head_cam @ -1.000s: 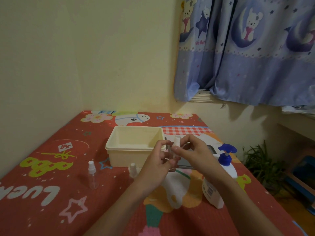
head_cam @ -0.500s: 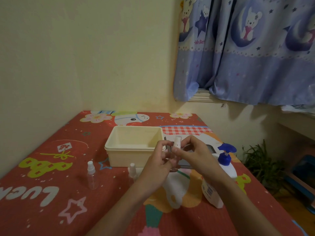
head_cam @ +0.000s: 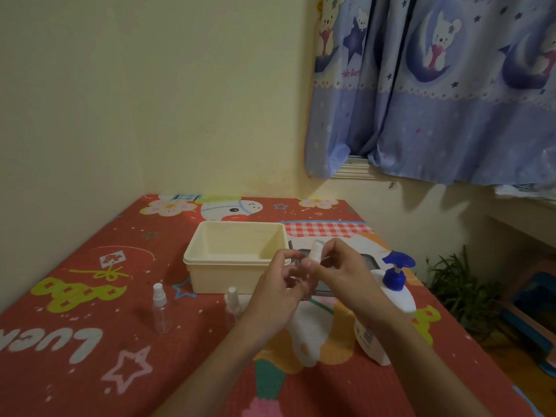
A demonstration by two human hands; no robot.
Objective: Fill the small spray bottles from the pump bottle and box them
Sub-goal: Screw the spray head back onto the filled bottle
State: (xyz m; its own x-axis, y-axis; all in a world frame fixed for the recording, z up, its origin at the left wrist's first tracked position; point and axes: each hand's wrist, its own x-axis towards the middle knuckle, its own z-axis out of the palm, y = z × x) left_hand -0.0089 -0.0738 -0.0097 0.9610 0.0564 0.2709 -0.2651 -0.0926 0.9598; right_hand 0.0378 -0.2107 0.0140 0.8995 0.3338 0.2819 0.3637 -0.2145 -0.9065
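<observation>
My left hand (head_cam: 278, 291) and right hand (head_cam: 340, 270) pinch a small spray bottle (head_cam: 316, 254), hiding the cream box's (head_cam: 222, 275) 3 o'clock corner and part of the pump bottle (head_cam: 388, 299).

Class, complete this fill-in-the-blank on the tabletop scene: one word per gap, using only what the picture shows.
1. The pump bottle has a ____ pump head.
2. The cream box has ____ bottles inside it.
3. Both hands, the left hand and the right hand, hold one small spray bottle; ____ more stand on the table.

Missing words: blue; no; two
</observation>
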